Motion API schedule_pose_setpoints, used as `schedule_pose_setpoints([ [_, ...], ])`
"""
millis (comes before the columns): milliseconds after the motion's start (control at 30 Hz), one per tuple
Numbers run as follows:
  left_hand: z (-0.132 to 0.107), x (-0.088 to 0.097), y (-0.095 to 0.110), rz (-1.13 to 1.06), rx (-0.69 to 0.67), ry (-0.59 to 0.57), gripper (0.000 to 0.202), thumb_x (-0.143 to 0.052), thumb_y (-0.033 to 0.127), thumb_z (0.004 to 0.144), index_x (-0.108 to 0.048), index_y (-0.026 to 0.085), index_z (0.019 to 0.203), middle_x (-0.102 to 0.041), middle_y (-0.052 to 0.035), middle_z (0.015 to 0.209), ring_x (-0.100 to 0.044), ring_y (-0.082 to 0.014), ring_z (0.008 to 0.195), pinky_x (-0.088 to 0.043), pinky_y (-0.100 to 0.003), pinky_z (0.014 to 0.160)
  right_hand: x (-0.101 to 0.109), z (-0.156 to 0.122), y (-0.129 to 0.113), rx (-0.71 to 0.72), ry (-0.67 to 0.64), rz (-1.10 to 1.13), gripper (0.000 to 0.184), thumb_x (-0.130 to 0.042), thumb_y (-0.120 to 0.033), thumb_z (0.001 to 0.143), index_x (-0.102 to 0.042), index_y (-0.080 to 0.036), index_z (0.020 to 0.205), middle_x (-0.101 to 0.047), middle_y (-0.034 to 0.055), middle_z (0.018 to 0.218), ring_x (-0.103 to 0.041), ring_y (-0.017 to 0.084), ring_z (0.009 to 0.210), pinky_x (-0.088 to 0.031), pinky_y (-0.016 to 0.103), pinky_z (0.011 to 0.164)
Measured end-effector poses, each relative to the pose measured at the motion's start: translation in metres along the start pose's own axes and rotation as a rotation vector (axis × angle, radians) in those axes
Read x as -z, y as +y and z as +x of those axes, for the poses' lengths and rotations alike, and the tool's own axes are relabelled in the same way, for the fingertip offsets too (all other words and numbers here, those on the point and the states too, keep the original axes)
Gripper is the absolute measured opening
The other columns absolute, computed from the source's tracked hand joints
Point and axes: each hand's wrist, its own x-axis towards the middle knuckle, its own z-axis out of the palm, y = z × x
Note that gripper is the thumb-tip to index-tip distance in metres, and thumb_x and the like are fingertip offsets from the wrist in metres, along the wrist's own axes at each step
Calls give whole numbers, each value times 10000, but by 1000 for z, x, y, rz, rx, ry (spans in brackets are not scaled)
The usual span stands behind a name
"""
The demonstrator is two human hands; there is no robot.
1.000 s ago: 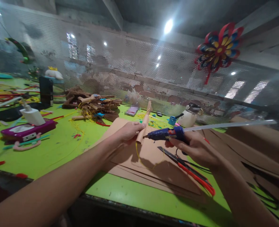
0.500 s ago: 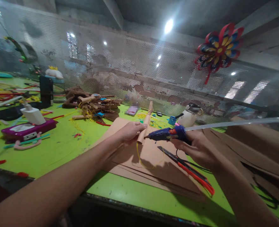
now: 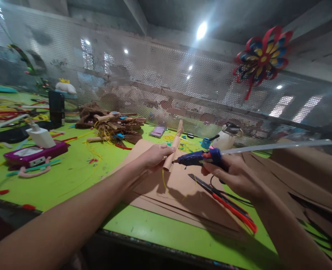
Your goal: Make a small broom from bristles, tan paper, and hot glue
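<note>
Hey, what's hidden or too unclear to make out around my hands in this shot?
Head view only:
- Blue hot glue gun: its grip is hidden inside the right hand.
- Rolled brown paper tube: its lower end is covered by the left hand.
- Glue at the nozzle tip: too small to tell.
- Scene behind the perforated mesh screen: blurred.

— Where does the single head view look from?
— From above the near edge of the green table [image 3: 70,176], facing forward and slightly down, close over both forearms.
— And further off?
— The mesh screen [image 3: 154,86] fills the upper frame.
</note>
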Motion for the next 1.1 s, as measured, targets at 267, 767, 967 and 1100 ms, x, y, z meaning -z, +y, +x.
schedule_pose_setpoints([
  [267, -1, -2, 0, -9, 5, 3, 127, -620, 121, 768, -616, 108, 642, -566, 15, 531, -470, -74, 467, -397, -203, 523, 0, 2, 0, 21, 21, -10, 310, -493, -409, 864, -612, -151, 740, -601, 44, 661, -504, 145, 585, -404, 266, 538],
  [767, 2, -1, 0, -51, 45, -4, 155, -656, 161, 753, -587, 122, 620, -624, -23, 546, -567, -118, 510, -443, -223, 541, 2, -5, -3, 73, -54, 38, 273, -486, -390, 860, -592, -167, 744, -559, 24, 644, -493, 149, 587, -378, 260, 522],
  [967, -1, -3, 1, -49, 40, 9, 177, -632, 142, 775, -581, 126, 606, -577, 12, 503, -509, -92, 453, -428, -216, 527, 1, -3, 2, 68, -1, -3, 309, -479, -423, 871, -574, -162, 735, -557, 31, 653, -483, 151, 594, -390, 273, 548],
  [1100, -1, -3, 2, -44, 36, 17, 214, -648, 144, 767, -556, 139, 575, -544, 32, 464, -473, -84, 408, -423, -221, 514, 1, -4, -1, 108, -28, 24, 328, -477, -435, 874, -599, -157, 749, -548, 26, 635, -462, 142, 576, -386, 266, 535],
])
